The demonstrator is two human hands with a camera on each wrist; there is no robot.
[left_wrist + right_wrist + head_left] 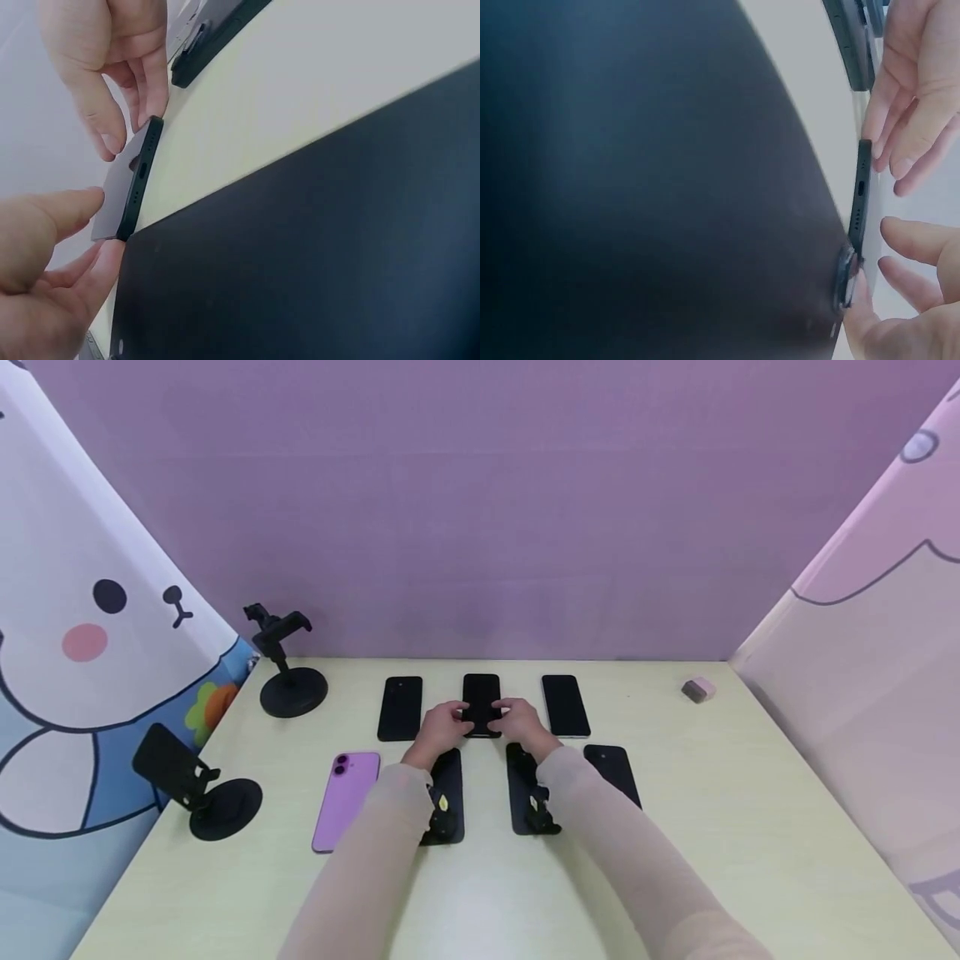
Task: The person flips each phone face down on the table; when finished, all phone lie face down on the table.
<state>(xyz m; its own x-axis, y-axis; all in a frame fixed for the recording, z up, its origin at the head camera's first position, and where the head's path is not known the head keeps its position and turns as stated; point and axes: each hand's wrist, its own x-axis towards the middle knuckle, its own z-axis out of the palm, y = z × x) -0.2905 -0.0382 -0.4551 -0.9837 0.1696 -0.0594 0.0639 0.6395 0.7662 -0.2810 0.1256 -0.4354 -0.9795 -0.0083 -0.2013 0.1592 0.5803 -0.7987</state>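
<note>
At the back middle of the table, a black phone (482, 688) lies flat between both hands. My left hand (441, 725) holds its left edge, a finger at the near corner and the thumb at its face. On the opposite edge my right hand (523, 723) has its fingertips. The left wrist view shows the phone (142, 172) from its port end, with the left hand (52, 277) below and the right hand (112, 45) above. In the right wrist view, the same phone (861, 187) appears edge-on between the hands. Dark flat panels (452, 777) with black clamps hang by both wrists.
Black phones lie left (400, 708) and right (566, 706) of the middle one. Another dark phone (611, 768) is partly behind the right sleeve. A purple phone (347, 802), two black phone stands (294, 692) and a small pink-and-dark block (698, 690) are on the table.
</note>
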